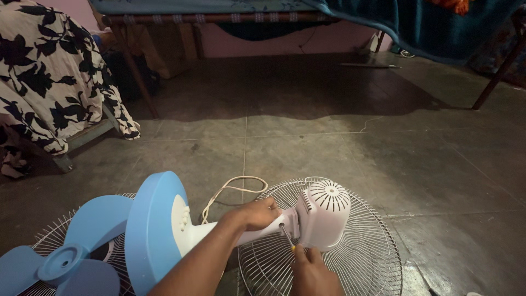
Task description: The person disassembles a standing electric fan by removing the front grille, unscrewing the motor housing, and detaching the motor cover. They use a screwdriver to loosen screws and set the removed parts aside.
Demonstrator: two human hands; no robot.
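Item 1, at 10 o'clock: floral cloth (49, 71), white with black leaf print, draped over a bed frame.

Item 2, at 8 o'clock: fan blade (60, 263), light blue plastic, smooth, lying on a wire grille (46, 238) on the floor.

Item 3, at 7 o'clock: round fan base (150, 230), blue rim with white centre, tipped on edge; a cream cord (230, 189) loops from behind it across the floor (329, 142) of grey, matte tiles.

Item 4, lower centre: left hand (257, 214), forearm reaching in from 7 o'clock, fingers wrapped round the white fan neck (268, 230) just beside the motor.

Item 5, at 6 o'clock: right hand (312, 271), rising from the bottom edge, closed on a screwdriver (287, 237) with a metal shaft and yellow handle; its tip meets the joint of neck and motor housing.

Item 6, right of centre: motor housing (323, 214), white plastic, domed, vented with radial slots on top, resting on a second round wire grille (361, 257).

Item 7, at 1 o'clock: teal blanket (416, 27) hanging from a cot.

No labels or packages legible.
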